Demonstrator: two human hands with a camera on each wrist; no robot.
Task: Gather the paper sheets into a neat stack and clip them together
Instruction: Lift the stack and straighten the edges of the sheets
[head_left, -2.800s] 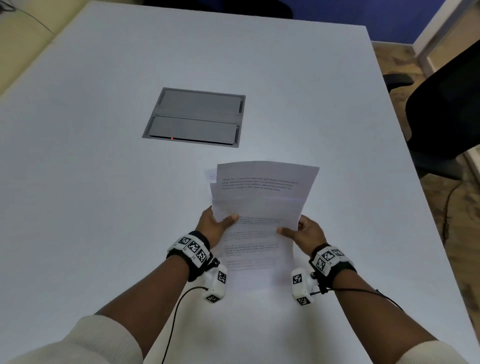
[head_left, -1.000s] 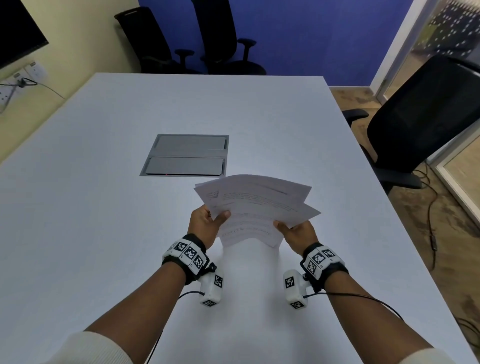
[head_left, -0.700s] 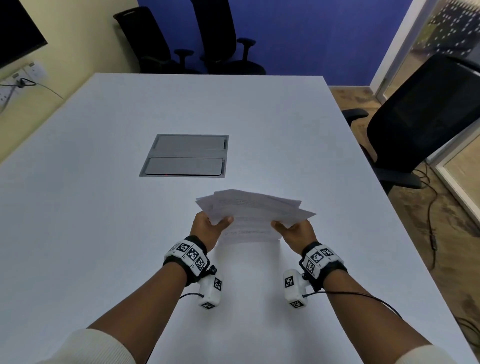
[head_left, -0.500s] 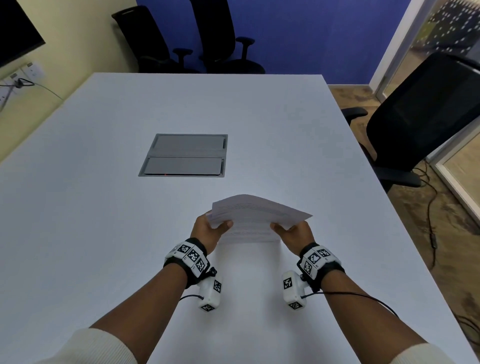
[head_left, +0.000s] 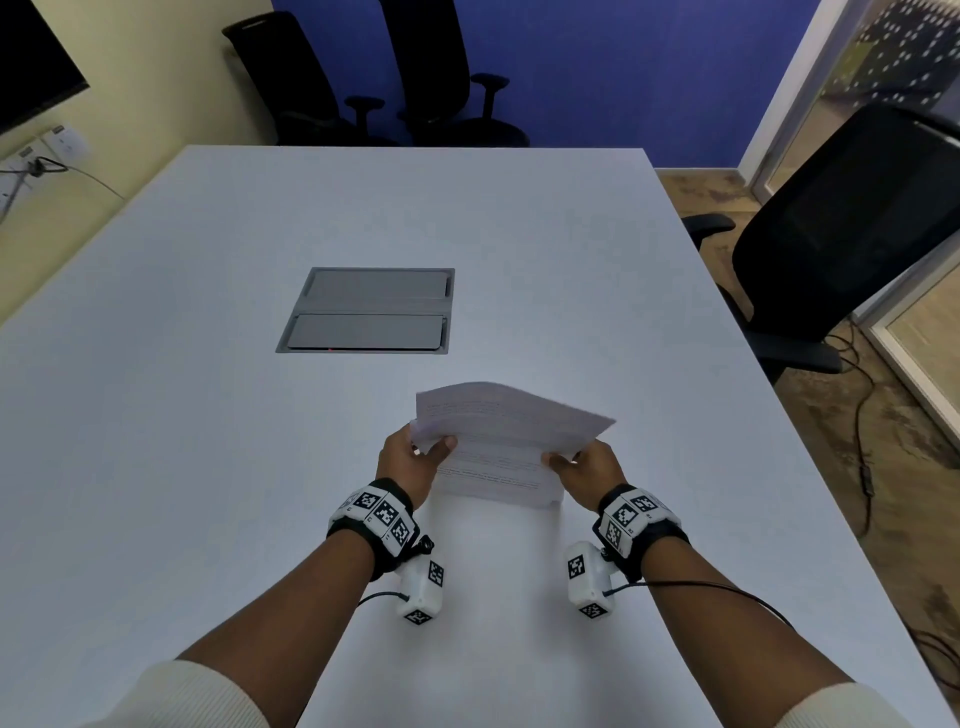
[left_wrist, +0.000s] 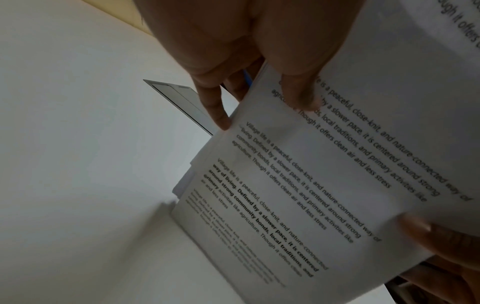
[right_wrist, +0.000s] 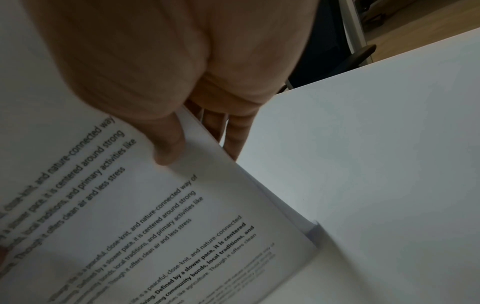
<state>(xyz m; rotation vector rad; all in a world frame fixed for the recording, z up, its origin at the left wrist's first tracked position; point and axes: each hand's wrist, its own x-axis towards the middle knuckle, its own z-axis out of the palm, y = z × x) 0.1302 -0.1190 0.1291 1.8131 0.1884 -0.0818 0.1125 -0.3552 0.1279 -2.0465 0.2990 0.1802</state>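
A: Standing on its near edge, the sheaf of sheets (head_left: 506, 441) touches the table (head_left: 208, 467) in front of the person and leans away, its long axis running from that edge up and away toward the hatch (head_left: 366, 312).

B: Which way does the print face?

A: Toward the person. In the left wrist view the sheets (left_wrist: 324, 185) show repeated paragraphs, one of them in bold, and the lines run across the short width.

B: What are they like?

A: Thin white paper, matte, rectangular. The top bows over in a soft arch. The edges are not flush: at the left side several layers show stepped, and in the right wrist view the sheets (right_wrist: 155, 226) fan slightly at the corner on the table.

B: And the grip?

A: The left hand (head_left: 410, 462) pinches the left edge, thumb on the printed face, fingers (left_wrist: 215, 109) behind. The right hand (head_left: 587, 470) pinches the right edge the same way, its thumb flat on the page and fingers (right_wrist: 235, 137) behind it.

B: The table?

A: Smooth, pale, flat, with a grey rectangular hatch set flush in it, well apart from the sheets. Black chairs (head_left: 841, 234) stand around.
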